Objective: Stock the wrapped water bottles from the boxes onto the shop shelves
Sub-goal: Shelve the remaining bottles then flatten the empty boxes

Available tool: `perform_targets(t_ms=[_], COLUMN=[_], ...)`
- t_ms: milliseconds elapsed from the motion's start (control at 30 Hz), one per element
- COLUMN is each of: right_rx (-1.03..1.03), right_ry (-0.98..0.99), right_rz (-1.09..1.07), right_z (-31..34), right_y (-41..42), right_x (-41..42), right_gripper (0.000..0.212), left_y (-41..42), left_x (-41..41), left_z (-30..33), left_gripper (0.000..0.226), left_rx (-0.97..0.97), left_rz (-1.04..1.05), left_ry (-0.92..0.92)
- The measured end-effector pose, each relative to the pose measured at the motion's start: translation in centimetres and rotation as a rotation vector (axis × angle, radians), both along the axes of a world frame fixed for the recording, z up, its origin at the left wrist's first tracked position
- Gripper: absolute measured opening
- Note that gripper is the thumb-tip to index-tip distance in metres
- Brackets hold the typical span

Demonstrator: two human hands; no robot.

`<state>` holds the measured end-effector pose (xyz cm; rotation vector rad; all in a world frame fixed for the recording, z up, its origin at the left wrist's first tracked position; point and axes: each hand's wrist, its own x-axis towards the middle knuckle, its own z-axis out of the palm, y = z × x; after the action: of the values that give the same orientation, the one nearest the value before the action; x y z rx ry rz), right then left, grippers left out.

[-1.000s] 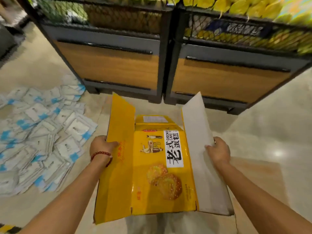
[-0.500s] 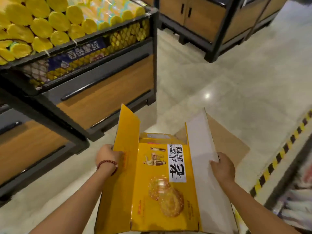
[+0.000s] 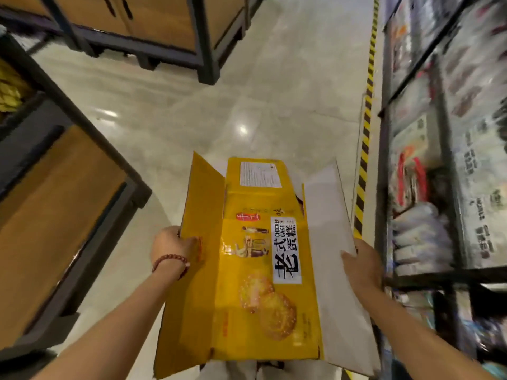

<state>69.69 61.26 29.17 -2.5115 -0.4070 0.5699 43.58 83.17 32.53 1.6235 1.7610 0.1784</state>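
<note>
I carry a flattened yellow cardboard box printed with "CHICKEN CAKE" and pictures of round cakes, held out in front of me at waist height. My left hand, with a red bead bracelet on the wrist, grips the edge of the left yellow flap. My right hand grips the edge of the right flap, whose white inner side faces up. No wrapped water bottles are in view.
A tall dark metal shelf rack full of plastic-wrapped goods runs along the right. Black-and-yellow hazard tape lines the floor beside it. Wood-panelled display stands are at the left and far ahead. Shiny tiled floor lies between.
My view has swung to the right with the box: the stands with yellow goods slid off to the left, and the shelf rack on the right came into view. Both hands kept their hold.
</note>
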Motion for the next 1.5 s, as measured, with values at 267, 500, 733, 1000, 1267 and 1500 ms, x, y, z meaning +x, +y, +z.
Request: perform_targets(t_ms=[267, 500, 733, 1000, 1267, 1500], right_rx=[-0.152, -0.271, -0.224, -0.086, -0.077, -0.280], right_ry=[0.039, 0.156, 0.146, 0.134, 0.174, 0.298], right_rz=[-0.189, -0.229, -0.228, -0.268, -0.305, -0.219], right_z=[-16.3, -25.7, -29.8, -36.7, -45.4, -54.3], right_y=[-1.4, -4.4, -2.5, 1.1, -1.1, -5.6], right_x=[-1.5, -5.7, -4.8, -0.9, -1.0, -1.0], right_gripper=[0.023, 0.026, 0.028, 0.028, 0.030, 0.034], left_y=[2.6, 0.6, 2.4, 6.5, 6.4, 4.8], left_x=[3.2, 0.2, 1.3, 5.6, 3.6, 0.2], left_z=[-17.6, -27.8, -32.4, -38.2, -47.4, -58.0], left_gripper=[0.023, 0.025, 0.028, 0.022, 0.026, 0.049], left_rx=[-0.157, -0.306, -0.250, -0.120, -0.196, -0.267], left_rz=[-0.141, -0.169, -0.188, -0.201, -0.139, -0.047], left_ry=[0.120, 0.280, 0.293, 0.185, 0.115, 0.146])
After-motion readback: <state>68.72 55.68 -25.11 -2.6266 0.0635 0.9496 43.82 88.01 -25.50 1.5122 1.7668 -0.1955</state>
